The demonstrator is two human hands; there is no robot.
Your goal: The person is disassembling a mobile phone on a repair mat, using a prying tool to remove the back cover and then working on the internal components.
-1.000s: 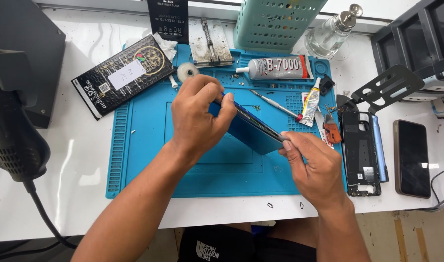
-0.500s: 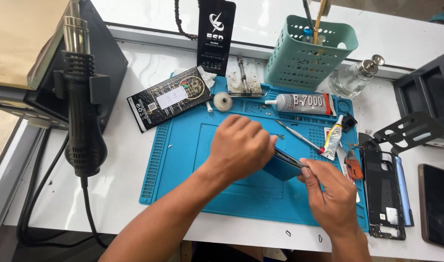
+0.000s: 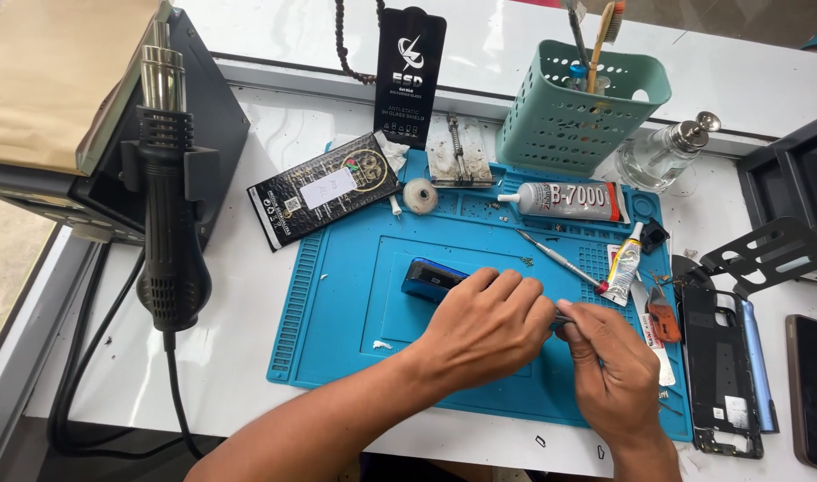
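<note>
On the blue mat (image 3: 337,303), I am now pressing the blue phone (image 3: 429,278) flat under my left hand (image 3: 484,326), no longer tilting it, while my right hand's (image 3: 609,370) fingers are pinching a thin tool at its edge.

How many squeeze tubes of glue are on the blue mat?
2: the large grey glue tube lies along the mat's far edge; the small white glue tube lies near its right edge. None seem hidden.

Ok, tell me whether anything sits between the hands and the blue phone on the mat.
Nothing visible does. The left hand lies right on the blue phone, covering most of it on the blue mat. The right hand is at the phone's covered end, pinching a thin tool whose tip is hidden behind the left hand.
</note>
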